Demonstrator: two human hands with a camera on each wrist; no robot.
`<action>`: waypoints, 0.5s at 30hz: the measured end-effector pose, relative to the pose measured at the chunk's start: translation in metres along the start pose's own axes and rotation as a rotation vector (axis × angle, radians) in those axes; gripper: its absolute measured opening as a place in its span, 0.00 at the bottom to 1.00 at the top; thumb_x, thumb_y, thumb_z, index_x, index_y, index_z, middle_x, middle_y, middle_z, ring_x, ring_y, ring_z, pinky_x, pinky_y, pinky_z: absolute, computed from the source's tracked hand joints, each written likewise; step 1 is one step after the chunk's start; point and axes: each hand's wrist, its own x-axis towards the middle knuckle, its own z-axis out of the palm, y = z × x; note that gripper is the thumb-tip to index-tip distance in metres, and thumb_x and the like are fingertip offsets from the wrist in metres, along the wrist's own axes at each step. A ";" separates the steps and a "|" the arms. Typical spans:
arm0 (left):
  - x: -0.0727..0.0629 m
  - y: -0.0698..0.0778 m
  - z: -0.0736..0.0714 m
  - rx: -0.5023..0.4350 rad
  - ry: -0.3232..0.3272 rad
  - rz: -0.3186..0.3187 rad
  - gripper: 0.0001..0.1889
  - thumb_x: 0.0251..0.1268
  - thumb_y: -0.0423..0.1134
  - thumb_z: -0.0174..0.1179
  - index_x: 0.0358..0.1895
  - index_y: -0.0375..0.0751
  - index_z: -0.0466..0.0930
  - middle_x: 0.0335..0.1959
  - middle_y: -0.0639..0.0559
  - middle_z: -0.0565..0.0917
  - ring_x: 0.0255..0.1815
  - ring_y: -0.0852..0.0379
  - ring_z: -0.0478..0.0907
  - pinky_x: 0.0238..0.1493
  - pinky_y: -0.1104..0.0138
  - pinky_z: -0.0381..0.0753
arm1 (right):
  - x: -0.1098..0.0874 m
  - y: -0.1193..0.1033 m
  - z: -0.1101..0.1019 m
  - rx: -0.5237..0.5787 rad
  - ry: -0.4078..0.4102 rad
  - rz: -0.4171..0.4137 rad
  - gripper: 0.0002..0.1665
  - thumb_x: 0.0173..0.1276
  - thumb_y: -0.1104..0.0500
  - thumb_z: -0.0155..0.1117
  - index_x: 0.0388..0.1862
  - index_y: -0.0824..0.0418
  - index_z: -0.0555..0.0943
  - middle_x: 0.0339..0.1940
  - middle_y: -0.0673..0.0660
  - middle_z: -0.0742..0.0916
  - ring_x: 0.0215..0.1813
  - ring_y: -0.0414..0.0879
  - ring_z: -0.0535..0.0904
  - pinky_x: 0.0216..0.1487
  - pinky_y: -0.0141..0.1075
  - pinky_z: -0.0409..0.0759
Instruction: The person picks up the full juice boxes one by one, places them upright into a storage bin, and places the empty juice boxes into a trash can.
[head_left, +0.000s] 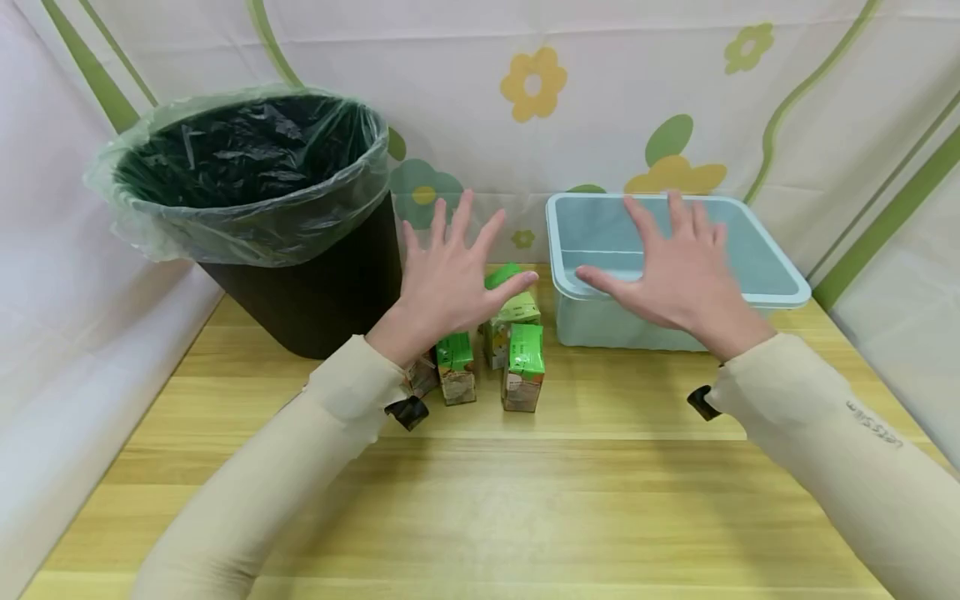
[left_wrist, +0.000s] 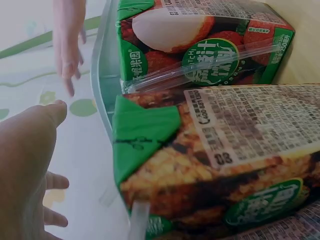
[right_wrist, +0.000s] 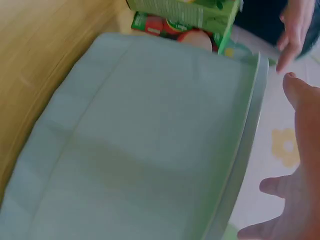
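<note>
My left hand (head_left: 453, 283) is spread wide above several small juice cartons with green tops, holding nothing. One juice carton (head_left: 523, 367) stands in front, another carton (head_left: 456, 368) to its left, and others are partly hidden under the hand. In the left wrist view a carton (left_wrist: 170, 50) with lychee pictures and a straw along its side lies beyond a nearer brown-patterned carton (left_wrist: 210, 145). My right hand (head_left: 678, 271), fingers also spread and nothing in it, hovers over the front of a light blue plastic bin (head_left: 622, 325).
A black trash can (head_left: 330, 292) lined with a clear plastic bag (head_left: 247, 225) stands at the back left. The wooden table (head_left: 495, 517) runs back to a white cloth (head_left: 457, 75) with flower prints. Both wrists wear small black cameras.
</note>
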 end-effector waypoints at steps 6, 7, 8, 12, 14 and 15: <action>-0.009 -0.009 -0.001 -0.033 0.043 0.011 0.48 0.69 0.83 0.41 0.87 0.67 0.50 0.91 0.46 0.42 0.90 0.33 0.44 0.83 0.29 0.46 | -0.003 0.040 -0.002 0.163 0.008 0.029 0.60 0.69 0.19 0.54 0.90 0.44 0.49 0.91 0.66 0.40 0.89 0.72 0.33 0.77 0.79 0.47; -0.012 -0.010 -0.001 -0.039 0.049 0.016 0.47 0.69 0.83 0.42 0.87 0.67 0.51 0.91 0.46 0.43 0.90 0.34 0.45 0.84 0.30 0.46 | -0.005 0.047 -0.002 0.184 0.010 0.032 0.58 0.70 0.21 0.55 0.90 0.44 0.51 0.91 0.65 0.40 0.89 0.71 0.32 0.76 0.80 0.48; -0.014 -0.012 -0.001 -0.043 0.055 0.022 0.47 0.69 0.82 0.42 0.87 0.66 0.52 0.91 0.46 0.45 0.90 0.34 0.46 0.84 0.31 0.47 | -0.006 0.054 -0.002 0.197 0.017 0.028 0.57 0.71 0.22 0.56 0.90 0.44 0.52 0.91 0.65 0.41 0.90 0.70 0.32 0.77 0.79 0.47; -0.024 -0.015 -0.001 -0.070 0.097 0.046 0.44 0.72 0.79 0.46 0.85 0.64 0.57 0.89 0.45 0.52 0.89 0.36 0.51 0.84 0.33 0.53 | -0.012 0.081 -0.001 0.209 0.036 0.044 0.54 0.73 0.25 0.57 0.90 0.44 0.53 0.91 0.63 0.42 0.89 0.71 0.33 0.76 0.80 0.47; -0.028 -0.017 0.000 -0.087 0.121 0.055 0.42 0.74 0.76 0.48 0.85 0.62 0.59 0.88 0.44 0.55 0.88 0.36 0.54 0.83 0.34 0.56 | -0.016 0.092 0.000 0.201 0.045 0.054 0.53 0.74 0.26 0.57 0.89 0.43 0.54 0.91 0.63 0.43 0.89 0.72 0.36 0.76 0.80 0.48; -0.030 -0.017 0.000 -0.096 0.130 0.059 0.42 0.74 0.75 0.49 0.84 0.61 0.60 0.88 0.44 0.56 0.87 0.36 0.56 0.82 0.35 0.58 | -0.018 0.098 0.000 0.194 0.045 0.058 0.52 0.74 0.26 0.56 0.89 0.42 0.54 0.92 0.62 0.43 0.89 0.73 0.36 0.75 0.80 0.48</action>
